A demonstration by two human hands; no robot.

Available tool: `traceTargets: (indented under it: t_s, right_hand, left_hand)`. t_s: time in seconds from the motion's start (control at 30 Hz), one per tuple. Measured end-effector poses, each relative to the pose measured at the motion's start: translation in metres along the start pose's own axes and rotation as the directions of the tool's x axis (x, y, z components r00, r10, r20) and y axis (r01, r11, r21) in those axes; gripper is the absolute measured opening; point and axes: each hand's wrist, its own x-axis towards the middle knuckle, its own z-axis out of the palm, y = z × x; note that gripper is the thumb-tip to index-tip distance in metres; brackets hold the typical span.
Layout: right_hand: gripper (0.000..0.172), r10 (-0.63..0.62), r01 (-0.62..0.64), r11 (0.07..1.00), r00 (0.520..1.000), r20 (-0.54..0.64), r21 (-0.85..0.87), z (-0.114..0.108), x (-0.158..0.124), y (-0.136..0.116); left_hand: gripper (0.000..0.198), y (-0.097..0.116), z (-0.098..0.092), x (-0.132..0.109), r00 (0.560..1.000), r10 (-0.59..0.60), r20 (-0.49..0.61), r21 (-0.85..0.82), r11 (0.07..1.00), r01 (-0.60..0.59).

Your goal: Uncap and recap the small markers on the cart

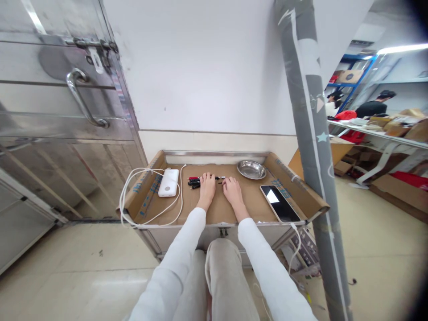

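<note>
My left hand (pixel 207 187) lies palm down on the cardboard-lined tabletop (pixel 200 209), fingers stretched out over a small cluster of red and black pens (pixel 194 182). My right hand (pixel 232 189) rests flat beside it, fingers apart, its fingertips next to the tip of a pen (pixel 220 178). Neither hand grips anything. Both sleeves are white.
A white power bank (pixel 168 182) with a looping white cable (pixel 129 196) lies at the left. A round metal dish (pixel 251 169) sits at the back right, a dark phone (pixel 280 203) at the front right. A grey wrapped pillar (pixel 309 133) stands right; a metal door (pixel 60 111) left. People work far right.
</note>
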Motion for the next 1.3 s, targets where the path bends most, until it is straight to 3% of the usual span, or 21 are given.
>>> traceTargets:
  t_s: [0.2,0.37,0.53,0.83,0.9,0.97,1.07,1.17,1.3]
  right_hand:
    - [0.029,0.028,-0.027,1.0,1.0,0.01,-0.015,-0.002,-0.005,-0.001]
    - [0.031,0.047,-0.046,0.999,0.999,0.027,-0.015,-0.007,-0.008,-0.004]
    - [0.028,-0.022,0.024,0.999,0.999,0.049,-0.047,-0.014,-0.018,-0.012]
    - [0.042,-0.111,0.11,0.984,0.994,0.002,0.137,-0.015,-0.018,-0.016]
    - [0.043,-0.133,0.13,0.974,0.991,0.006,0.184,-0.014,-0.017,-0.014]
    - [0.043,-0.153,0.148,0.965,0.988,0.003,0.216,-0.013,-0.016,-0.013]
    - [0.038,-0.151,0.143,0.967,0.988,0.02,0.209,-0.012,-0.016,-0.01]
    - [0.028,-0.095,0.089,0.989,0.994,0.045,0.117,-0.009,-0.016,-0.008]
    - [0.023,-0.067,0.065,0.997,0.997,0.027,0.048,-0.002,-0.016,-0.004]
  left_hand:
    - [0.032,0.002,-0.01,-0.009,0.999,-0.03,-0.041,-0.035,0.999,0.028]
    - [0.031,0.008,-0.027,-0.033,0.957,-0.267,-0.11,0.015,0.963,0.27]
    - [0.031,0.008,-0.032,-0.046,0.93,-0.34,-0.141,0.095,0.93,0.354]
    - [0.024,0.007,-0.027,-0.048,0.942,-0.308,-0.131,0.024,0.949,0.314]
    - [0.024,0.006,-0.026,-0.045,0.973,-0.216,-0.08,-0.03,0.976,0.214]
    - [0.021,0.005,-0.026,-0.04,0.999,-0.049,-0.003,-0.145,0.988,0.048]
    - [0.016,0.005,-0.026,-0.035,0.99,0.109,0.094,-0.37,0.927,-0.067]
    - [0.012,0.004,-0.025,-0.033,0.99,0.083,0.113,-0.534,0.846,-0.01]
    - [0.01,0.003,-0.02,-0.03,0.997,-0.021,-0.074,-0.642,0.766,-0.031]
